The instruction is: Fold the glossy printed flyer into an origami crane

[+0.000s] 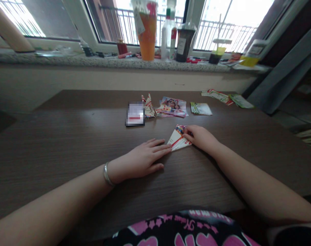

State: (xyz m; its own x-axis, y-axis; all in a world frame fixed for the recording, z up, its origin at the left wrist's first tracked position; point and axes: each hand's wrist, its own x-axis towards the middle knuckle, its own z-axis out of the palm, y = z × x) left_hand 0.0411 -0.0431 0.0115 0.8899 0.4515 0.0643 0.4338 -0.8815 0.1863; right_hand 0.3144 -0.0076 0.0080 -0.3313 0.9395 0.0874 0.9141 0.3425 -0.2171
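Note:
A folded piece of printed paper point(176, 139), white with red and orange print, lies on the brown table between my hands. My left hand point(146, 157) rests palm down with fingers stretched out, its fingertips touching the paper's left corner. My right hand point(196, 134) is closed on the paper's right side, thumb on top, and hides that part. Beyond them stands a folded paper figure point(149, 108) with pointed tips, beside a blurred-out phone-like device point(135, 114). A small pile of printed flyers point(173, 106) lies to its right.
A stack of green-and-white papers point(201, 108) lies right of the flyers, with more folded leaflets point(220, 97) at the table's back right. The windowsill point(106, 61) holds an orange drink cup point(147, 36), a dark drink cup point(184, 42), bottles and small items.

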